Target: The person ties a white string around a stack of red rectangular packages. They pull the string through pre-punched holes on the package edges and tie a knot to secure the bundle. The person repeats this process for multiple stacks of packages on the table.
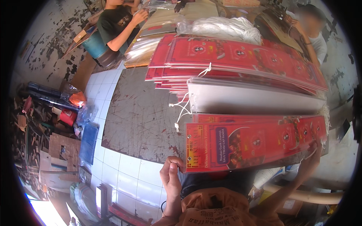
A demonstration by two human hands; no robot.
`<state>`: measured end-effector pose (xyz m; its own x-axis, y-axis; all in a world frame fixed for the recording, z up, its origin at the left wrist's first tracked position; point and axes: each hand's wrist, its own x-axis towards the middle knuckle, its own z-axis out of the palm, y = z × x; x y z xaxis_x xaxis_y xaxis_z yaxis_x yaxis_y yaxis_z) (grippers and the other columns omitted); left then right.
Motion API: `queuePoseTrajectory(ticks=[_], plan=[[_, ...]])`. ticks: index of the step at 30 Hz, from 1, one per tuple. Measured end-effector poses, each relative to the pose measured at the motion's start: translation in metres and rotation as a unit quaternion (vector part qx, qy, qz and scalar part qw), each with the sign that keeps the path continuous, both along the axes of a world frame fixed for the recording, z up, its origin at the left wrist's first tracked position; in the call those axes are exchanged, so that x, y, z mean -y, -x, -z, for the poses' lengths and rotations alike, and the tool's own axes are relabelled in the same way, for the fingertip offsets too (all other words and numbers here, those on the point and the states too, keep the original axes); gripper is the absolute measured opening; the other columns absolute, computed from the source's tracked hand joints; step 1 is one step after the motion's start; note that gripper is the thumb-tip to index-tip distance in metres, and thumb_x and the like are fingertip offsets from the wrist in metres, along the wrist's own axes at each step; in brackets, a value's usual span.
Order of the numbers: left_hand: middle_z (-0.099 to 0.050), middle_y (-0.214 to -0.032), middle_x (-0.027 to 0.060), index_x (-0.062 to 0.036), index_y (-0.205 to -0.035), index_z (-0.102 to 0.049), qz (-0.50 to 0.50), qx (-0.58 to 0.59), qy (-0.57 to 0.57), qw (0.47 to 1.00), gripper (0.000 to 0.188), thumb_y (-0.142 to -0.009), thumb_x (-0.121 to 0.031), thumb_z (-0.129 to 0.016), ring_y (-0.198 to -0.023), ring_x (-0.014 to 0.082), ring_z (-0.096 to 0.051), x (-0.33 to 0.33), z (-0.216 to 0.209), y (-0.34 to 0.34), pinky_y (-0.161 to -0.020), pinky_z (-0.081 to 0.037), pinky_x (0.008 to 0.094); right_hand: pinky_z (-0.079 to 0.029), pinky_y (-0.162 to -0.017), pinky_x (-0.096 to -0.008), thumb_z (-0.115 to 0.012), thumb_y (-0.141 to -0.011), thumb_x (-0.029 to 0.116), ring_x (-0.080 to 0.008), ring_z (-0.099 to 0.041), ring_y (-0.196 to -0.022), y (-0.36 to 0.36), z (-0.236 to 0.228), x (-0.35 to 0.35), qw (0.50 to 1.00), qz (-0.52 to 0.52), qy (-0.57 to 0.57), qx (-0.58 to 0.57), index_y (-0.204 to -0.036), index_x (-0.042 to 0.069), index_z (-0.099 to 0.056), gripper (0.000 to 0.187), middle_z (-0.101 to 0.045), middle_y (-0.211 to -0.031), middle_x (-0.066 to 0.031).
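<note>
A long red printed plastic sheet [256,142] with pictures of food lies crosswise in front of me, its near edge towards my body. My left hand [172,175] is closed at its lower left corner, thumb up. At its right end my right hand [313,151] grips the near edge, its fingers partly hidden by the sheet and loose white strings. Behind it stands a pale blank sheet [256,98], tilted up. Farther back rises a thick stack of similar red sheets [233,52]. Knotted white cords [182,109] hang from the left ends of the sheets.
A grey worn table [139,109] carries the sheets. White cord bundles [226,29] lie behind the stack. One person [118,24] sits at the far left, another [315,37] at the far right. Scrap wood [30,132] and blue rolls [43,92] crowd the left wall.
</note>
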<state>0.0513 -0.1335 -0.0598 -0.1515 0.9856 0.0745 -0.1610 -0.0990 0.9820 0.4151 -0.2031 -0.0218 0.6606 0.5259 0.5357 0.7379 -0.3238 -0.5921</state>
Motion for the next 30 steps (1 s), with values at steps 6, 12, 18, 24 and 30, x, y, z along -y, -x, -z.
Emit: queuePoseTrajectory(ticks=[6,12,18,24,30], plan=[[-0.05,-0.072,0.004,-0.0028,-0.084,-0.055,-0.16,-0.224,-0.244,0.93,0.039,-0.085,-0.042,-0.054,-0.066,0.0153,-0.045,0.011,-0.006,-0.014,-0.059,-0.034,0.027,-0.037,-0.044,-0.0291,-0.059,-0.08,0.011,-0.0144,-0.049,-0.054,0.121,-0.034,-0.056,0.924,-0.358,0.026,0.129,-0.097,0.003,-0.062,0.019,-0.061,-0.079,-0.0032],[-0.062,-0.076,0.0032,-0.0041,-0.09,-0.063,0.108,-0.281,-0.324,0.897,0.023,-0.075,-0.02,-0.07,-0.065,0.0162,-0.059,0.032,-0.025,-0.017,-0.054,-0.043,0.0285,-0.036,-0.046,-0.0267,-0.068,-0.069,0.013,-0.0108,-0.047,-0.055,0.181,-0.041,-0.059,0.764,-0.6,0.05,0.231,-0.108,-0.002,-0.06,0.043,-0.045,-0.062,0.0012],[-0.059,-0.066,0.0055,-0.0012,-0.083,-0.057,0.084,-0.136,-0.254,0.954,0.009,-0.08,-0.007,-0.064,-0.052,0.0128,-0.054,0.031,-0.008,-0.001,-0.043,-0.039,0.0246,-0.04,-0.045,-0.0292,-0.07,-0.071,0.017,-0.0169,-0.053,-0.052,0.135,-0.047,-0.058,0.771,-0.626,0.116,0.027,-0.077,0.009,-0.06,0.013,-0.052,-0.06,0.0009],[-0.058,-0.059,0.0057,0.0001,-0.086,-0.053,0.025,-0.056,-0.227,0.972,0.009,-0.091,-0.007,-0.051,-0.045,0.0086,-0.05,0.02,-0.006,0.004,-0.039,-0.035,0.0203,-0.042,-0.048,-0.0264,-0.07,-0.068,0.012,-0.0182,-0.058,-0.053,0.07,-0.049,-0.054,0.803,-0.576,0.117,-0.096,-0.073,0.005,-0.064,0.012,-0.062,-0.065,-0.0038],[-0.058,-0.057,0.0054,-0.0005,-0.083,-0.052,-0.032,-0.053,-0.23,0.971,0.017,-0.093,-0.013,-0.048,-0.044,0.0076,-0.047,0.012,-0.007,0.002,-0.04,-0.033,0.0201,-0.042,-0.051,-0.0248,-0.063,-0.069,0.004,-0.0138,-0.058,-0.055,0.027,-0.069,-0.066,0.882,-0.46,0.082,-0.06,-0.075,0.002,-0.066,0.007,-0.063,-0.065,-0.0074]])
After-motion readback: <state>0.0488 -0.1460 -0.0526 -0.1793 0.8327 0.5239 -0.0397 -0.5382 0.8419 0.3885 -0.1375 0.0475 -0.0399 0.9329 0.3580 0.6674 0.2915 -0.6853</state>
